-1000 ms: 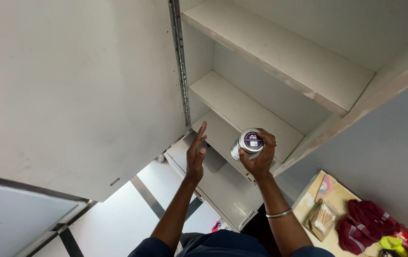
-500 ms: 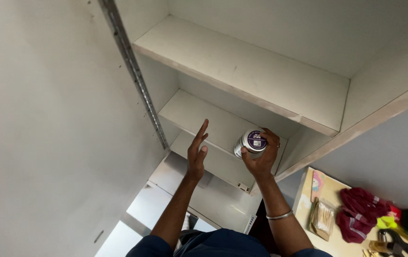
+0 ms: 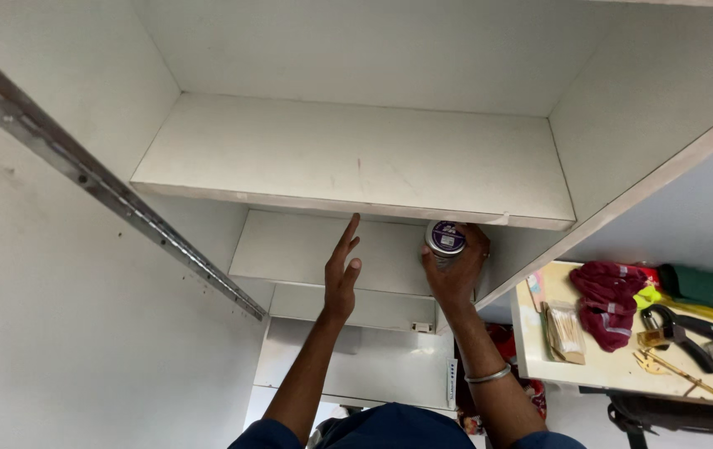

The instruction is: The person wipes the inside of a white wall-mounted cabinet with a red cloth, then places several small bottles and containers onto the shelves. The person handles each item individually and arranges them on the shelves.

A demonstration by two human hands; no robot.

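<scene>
Fingers [image 3: 474, 247] of the right hand [image 3: 456, 270] wrap around a small round tin [image 3: 445, 238] with a purple lid, clamped on its sides and holding it up at the front edge of a white cupboard shelf [image 3: 356, 162]. That shelf edge runs directly above the fingertips and the tin's lid sits level with it. Left of the tin, the left hand [image 3: 341, 274] is raised flat and empty, its fingers [image 3: 346, 233] straight and held close together, tips just under the same shelf edge; the two hands stay apart. A silver bangle [image 3: 488, 376] rings the right wrist below the grip. Behind both hands, lower shelves [image 3: 323, 249] step back into the cupboard. Well left of the fingers, a long metal hinge strip [image 3: 107, 195] runs along the open cupboard door [image 3: 66, 333]. Down and right of the tin, a pale counter [image 3: 606, 370] carries a red cloth [image 3: 610, 303], a clear packet of cotton swabs [image 3: 564, 333], a green pouch [image 3: 705, 287], black-handled pliers [image 3: 681, 333] and a brass-coloured tool [image 3: 672, 370].
</scene>
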